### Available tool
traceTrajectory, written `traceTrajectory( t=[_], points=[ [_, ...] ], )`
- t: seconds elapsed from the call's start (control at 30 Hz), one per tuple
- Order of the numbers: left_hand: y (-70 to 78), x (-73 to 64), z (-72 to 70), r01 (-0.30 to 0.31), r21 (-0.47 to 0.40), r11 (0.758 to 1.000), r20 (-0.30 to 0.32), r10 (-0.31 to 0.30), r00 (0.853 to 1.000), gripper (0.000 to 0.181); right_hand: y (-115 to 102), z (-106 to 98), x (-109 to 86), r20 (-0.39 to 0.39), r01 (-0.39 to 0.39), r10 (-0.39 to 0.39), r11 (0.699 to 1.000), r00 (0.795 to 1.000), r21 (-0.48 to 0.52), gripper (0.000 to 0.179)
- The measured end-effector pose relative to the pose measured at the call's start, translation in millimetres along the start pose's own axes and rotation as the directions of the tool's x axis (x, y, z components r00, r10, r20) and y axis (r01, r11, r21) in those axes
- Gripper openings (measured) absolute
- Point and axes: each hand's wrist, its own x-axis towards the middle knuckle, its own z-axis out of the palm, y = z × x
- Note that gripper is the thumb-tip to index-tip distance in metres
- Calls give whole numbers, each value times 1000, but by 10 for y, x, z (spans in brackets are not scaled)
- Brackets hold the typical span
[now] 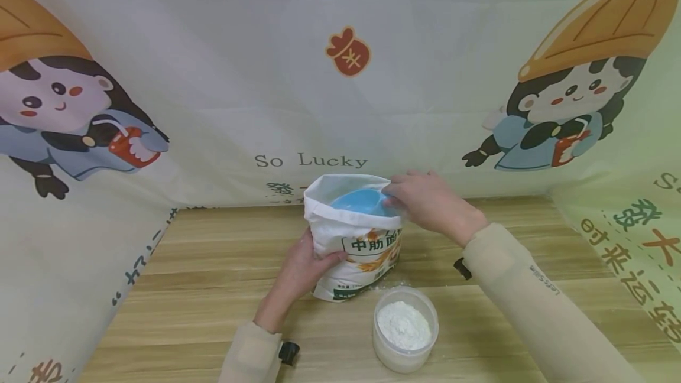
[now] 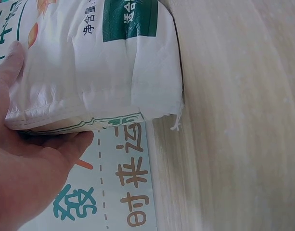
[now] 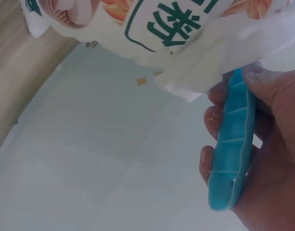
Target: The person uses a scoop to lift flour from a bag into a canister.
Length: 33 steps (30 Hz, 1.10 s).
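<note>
A white flour bag [image 1: 353, 265] with green and orange print stands on the wooden table, its mouth open at the top. My left hand [image 1: 298, 268] grips its lower left side, thumb across the front and fingers round the edge, as the left wrist view shows on the bag [image 2: 109, 62]. At the bag's mouth my right hand [image 1: 428, 203] holds a blue scoop [image 1: 362, 200], whose bowl lies inside the opening. In the right wrist view the fingers, dusted with white powder, curl round the ribbed scoop handle [image 3: 229, 149]. The bag's contents are hidden.
In front of the bag, to the right, a clear round tub [image 1: 399, 359] contains white flour [image 1: 403, 325]. A little spilled flour [image 1: 391, 285] lies between tub and bag. Printed cloth [image 1: 239, 75] walls in the back and sides of the table [image 1: 202, 288].
</note>
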Motion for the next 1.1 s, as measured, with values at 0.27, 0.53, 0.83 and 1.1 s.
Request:
traceTrajectory(
  t=[0.27,0.53,0.83,1.1],
  points=[
    [-5,10,6,-8,2,1000,0,8,1000,77,121,37,-55,-72,10,-3,995,997,94,28],
    [-12,11,6,-8,-4,1000,-1,8,1000,75,217,42,-117,-145,53,-38,993,989,108,29],
    [-13,7,15,-1,-19,1000,2,1,1000,75,263,-6,-177,-160,46,-31,995,987,91,30],
    [-18,15,9,-9,-35,999,-1,9,1000,74,102,-370,-217,-153,20,-53,977,987,-213,22]
  ],
)
